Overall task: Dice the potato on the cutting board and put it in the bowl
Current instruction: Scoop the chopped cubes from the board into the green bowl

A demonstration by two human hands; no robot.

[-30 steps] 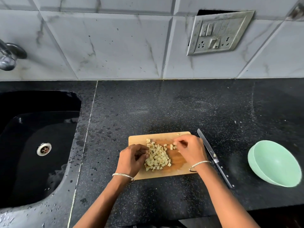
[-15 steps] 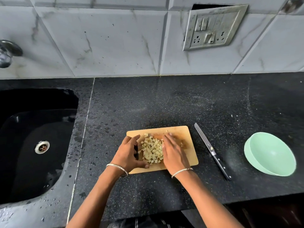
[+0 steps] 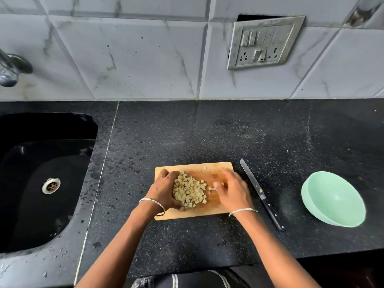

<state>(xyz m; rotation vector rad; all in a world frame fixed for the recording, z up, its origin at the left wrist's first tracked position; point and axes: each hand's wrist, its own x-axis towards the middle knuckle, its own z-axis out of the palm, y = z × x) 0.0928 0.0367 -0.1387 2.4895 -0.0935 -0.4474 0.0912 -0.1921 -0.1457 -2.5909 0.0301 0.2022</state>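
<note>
Left to right. One black moulded sink (image 3: 41, 204) with one steel drain (image 3: 51, 185); its rim is well apart from the board, and wet, speckled black stone counter (image 3: 207, 132) lies open between them.

One rectangular light wooden cutting board (image 3: 199, 168) sits set back from the counter's front edge, with a bare strip of counter before it and a broad open stretch behind it up to the tiled wall.

Left hand (image 3: 164, 192): it is on the board's left part, and we see fingers and thumb curling round the left flank of the pile of pale diced potato cubes (image 3: 190, 192). One pile; the cubes are too many to count. One stray cube (image 3: 205, 168) lies by the far edge.

Right hand (image 3: 232, 192): blurred, fingers loosely apart, resting on the board just right of the pile, a few loose cubes at its fingertips. We cannot tell if it grips any.

One steel knife with a black riveted handle (image 3: 259, 192) lies just beside the board's right edge, blade pointing away.

Open counter, then one mint-green round bowl (image 3: 332, 198), tilted, well apart from the potato.

Two silver bangles, one per wrist.
</note>
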